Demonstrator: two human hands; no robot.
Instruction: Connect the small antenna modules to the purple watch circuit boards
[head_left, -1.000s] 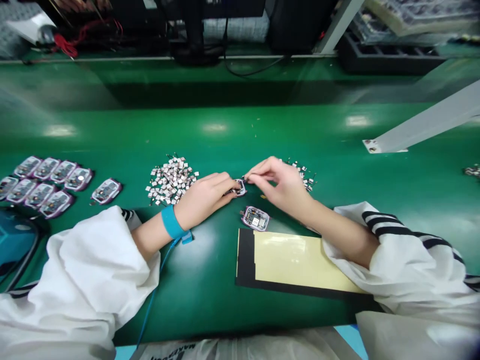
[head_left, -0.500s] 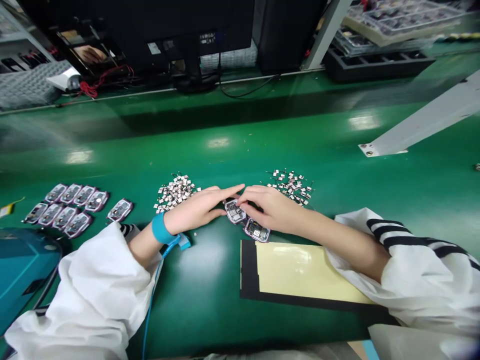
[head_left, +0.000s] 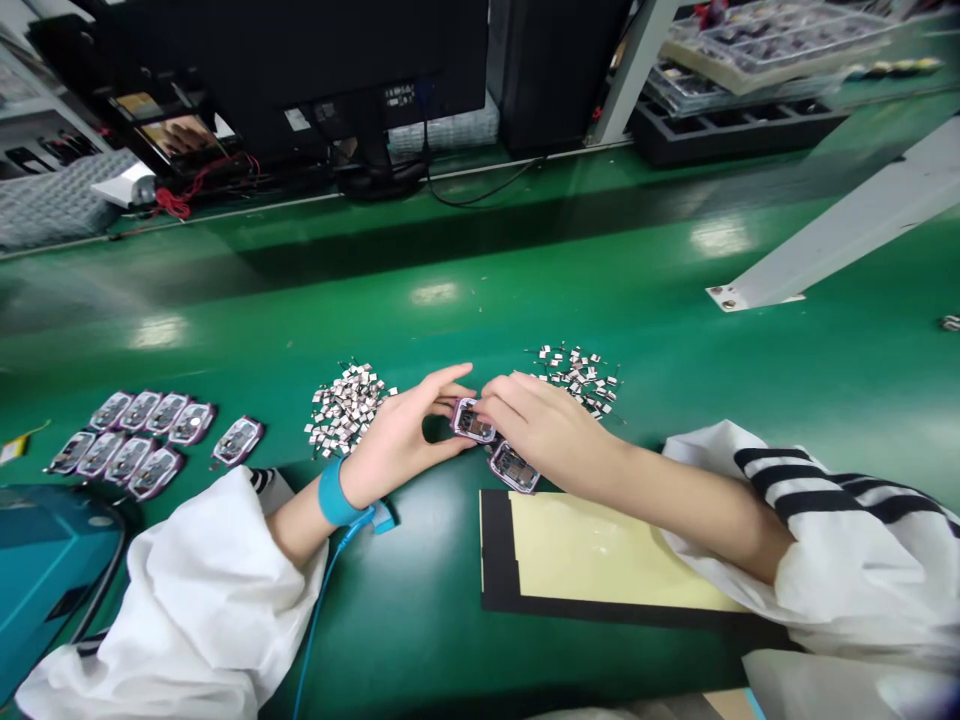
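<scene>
My left hand (head_left: 401,425), with a blue band at the wrist, grips a small purple-rimmed device housing (head_left: 472,420) by its left edge, between thumb and fingers. Circuit-board parts show inside the housing. My right hand (head_left: 536,420) reaches over its right side with fingertips pinched together at the board; whatever they hold is hidden. Just below, a second open housing (head_left: 514,466) lies on the green table, partly under my right hand. Small whitish parts with short dark leads form one heap (head_left: 346,405) beside my left hand and another heap (head_left: 581,380) beyond my right hand.
Several similar housings (head_left: 129,458) lie in rows at the left, with a single housing (head_left: 238,441) beside them. A yellow sheet (head_left: 600,550) on a black board lies in front. A monitor (head_left: 300,60), a slanted metal post (head_left: 840,220) and stacked trays (head_left: 735,130) stand farther back.
My left hand has opened wider around the upper housing, its thumb now at the lower edge. The housing looks slightly tilted. My right fingers stay over it, more curled. The camera view has shifted slightly.
</scene>
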